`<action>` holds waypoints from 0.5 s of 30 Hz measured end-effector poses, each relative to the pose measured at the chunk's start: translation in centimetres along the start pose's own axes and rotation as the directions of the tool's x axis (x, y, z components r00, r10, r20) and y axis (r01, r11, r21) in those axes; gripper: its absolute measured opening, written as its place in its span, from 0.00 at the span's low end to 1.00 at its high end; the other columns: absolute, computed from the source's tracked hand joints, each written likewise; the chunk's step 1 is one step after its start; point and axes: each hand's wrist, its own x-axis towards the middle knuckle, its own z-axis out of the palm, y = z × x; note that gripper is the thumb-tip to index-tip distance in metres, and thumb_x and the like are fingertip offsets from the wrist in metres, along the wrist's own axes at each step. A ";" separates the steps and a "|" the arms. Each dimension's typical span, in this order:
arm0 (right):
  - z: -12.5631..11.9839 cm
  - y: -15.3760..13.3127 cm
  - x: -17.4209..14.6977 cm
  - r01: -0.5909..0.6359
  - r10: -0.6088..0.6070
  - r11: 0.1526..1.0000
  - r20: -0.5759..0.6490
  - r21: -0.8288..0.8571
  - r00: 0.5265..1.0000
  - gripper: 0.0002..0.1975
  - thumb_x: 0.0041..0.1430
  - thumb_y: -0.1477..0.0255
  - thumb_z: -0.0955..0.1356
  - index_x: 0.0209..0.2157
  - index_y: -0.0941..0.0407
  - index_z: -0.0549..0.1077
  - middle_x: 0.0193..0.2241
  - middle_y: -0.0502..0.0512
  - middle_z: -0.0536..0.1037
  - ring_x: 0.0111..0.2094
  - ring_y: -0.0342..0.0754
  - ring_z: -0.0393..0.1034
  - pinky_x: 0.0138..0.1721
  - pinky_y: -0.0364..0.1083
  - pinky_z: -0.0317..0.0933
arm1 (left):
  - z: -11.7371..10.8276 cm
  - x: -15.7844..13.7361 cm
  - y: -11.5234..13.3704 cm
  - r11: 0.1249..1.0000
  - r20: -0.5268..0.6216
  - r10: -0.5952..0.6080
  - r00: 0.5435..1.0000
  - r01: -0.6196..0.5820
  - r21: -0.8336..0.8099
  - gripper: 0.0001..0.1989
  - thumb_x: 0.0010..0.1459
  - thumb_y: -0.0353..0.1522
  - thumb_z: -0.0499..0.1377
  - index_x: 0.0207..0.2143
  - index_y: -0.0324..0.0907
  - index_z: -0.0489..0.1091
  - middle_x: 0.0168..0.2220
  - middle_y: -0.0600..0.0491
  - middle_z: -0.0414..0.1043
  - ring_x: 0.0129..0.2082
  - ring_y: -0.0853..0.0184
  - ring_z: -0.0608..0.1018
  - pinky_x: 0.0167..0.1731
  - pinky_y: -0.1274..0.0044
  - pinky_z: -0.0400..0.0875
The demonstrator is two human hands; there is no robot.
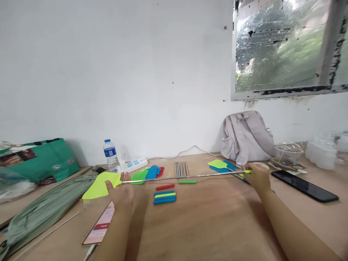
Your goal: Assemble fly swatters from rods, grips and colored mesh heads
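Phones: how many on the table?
2: a lit phone beside the left forearm, partly hidden by it; a black phone right of the right hand.

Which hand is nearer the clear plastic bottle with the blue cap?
Left. The left hand is on the near side of the bottle, slightly right; the right hand is far off to its right.

a makeshift workroom, judging by loose metal rods (181, 170) and coloured grips (164, 195) across a wooden counter (201, 224) beneath a scuffed window (282, 47).
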 end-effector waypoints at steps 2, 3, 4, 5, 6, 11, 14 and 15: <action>0.0 0.5 0.1 0.001 -0.001 0.999 -0.003 0.039 1.000 0.15 0.52 0.65 0.60 0.16 0.56 0.65 0.17 0.56 0.70 0.26 0.49 0.63 0.31 0.45 0.49 | -0.6 0.5 0.0 0.999 -0.061 -0.015 0.998 0.012 -0.046 0.25 0.50 0.52 0.46 0.36 0.40 0.62 0.43 0.46 0.65 0.50 0.63 0.66 0.53 0.72 0.56; -0.1 0.6 0.1 -0.011 0.012 0.999 -0.013 0.030 1.000 0.15 0.52 0.65 0.60 0.16 0.56 0.65 0.18 0.56 0.71 0.27 0.49 0.64 0.32 0.45 0.50 | -0.9 0.7 0.0 0.998 -0.059 -0.016 0.998 0.012 -0.056 0.25 0.51 0.51 0.45 0.36 0.40 0.63 0.43 0.46 0.66 0.50 0.63 0.66 0.53 0.72 0.56; -0.1 0.8 0.1 -0.034 0.034 0.999 -0.026 0.003 0.999 0.15 0.51 0.64 0.61 0.16 0.56 0.65 0.20 0.57 0.71 0.29 0.51 0.64 0.32 0.46 0.50 | -1.0 0.9 -0.1 0.998 -0.049 -0.008 0.999 0.005 -0.061 0.26 0.52 0.51 0.43 0.37 0.40 0.63 0.43 0.46 0.66 0.50 0.63 0.67 0.53 0.72 0.56; -0.2 0.9 0.0 -0.063 0.062 0.998 -0.032 -0.030 0.998 0.15 0.50 0.63 0.61 0.16 0.56 0.64 0.21 0.59 0.71 0.30 0.52 0.64 0.32 0.46 0.50 | -1.1 0.9 -0.1 0.998 -0.042 0.008 0.999 -0.011 -0.070 0.26 0.54 0.50 0.40 0.37 0.40 0.64 0.44 0.46 0.66 0.50 0.64 0.67 0.53 0.72 0.56; -0.3 1.0 0.1 -0.092 0.091 0.994 -0.021 -0.054 0.996 0.15 0.49 0.62 0.61 0.16 0.56 0.64 0.21 0.59 0.72 0.30 0.53 0.64 0.31 0.47 0.50 | -1.2 1.0 -0.2 0.996 -0.041 0.024 0.999 -0.027 -0.079 0.27 0.55 0.49 0.37 0.38 0.39 0.64 0.44 0.46 0.66 0.50 0.64 0.67 0.53 0.72 0.57; -0.6 1.5 0.3 -0.094 0.062 0.988 0.235 0.125 0.970 0.12 0.44 0.64 0.63 0.15 0.55 0.64 0.17 0.55 0.70 0.23 0.48 0.63 0.24 0.44 0.49 | -0.7 0.8 0.0 0.997 -0.074 0.067 0.995 -0.070 -0.039 0.29 0.58 0.45 0.32 0.39 0.37 0.66 0.47 0.44 0.66 0.49 0.65 0.68 0.54 0.72 0.55; -0.8 1.7 0.5 -0.085 -0.002 0.957 0.299 0.278 0.954 0.09 0.45 0.65 0.63 0.19 0.55 0.67 0.19 0.54 0.71 0.24 0.48 0.64 0.25 0.44 0.51 | -0.5 0.8 -0.3 0.993 -0.097 0.112 0.989 -0.107 0.047 0.26 0.59 0.42 0.34 0.38 0.39 0.68 0.46 0.47 0.68 0.49 0.65 0.69 0.54 0.72 0.54; -0.9 1.8 0.5 -0.077 -0.024 0.949 0.315 0.306 0.949 0.09 0.45 0.65 0.64 0.20 0.55 0.68 0.20 0.54 0.71 0.25 0.49 0.64 0.26 0.44 0.51 | -0.5 0.8 -0.5 0.990 -0.106 0.122 0.987 -0.114 0.077 0.25 0.59 0.40 0.35 0.38 0.40 0.68 0.45 0.48 0.69 0.48 0.66 0.69 0.54 0.71 0.53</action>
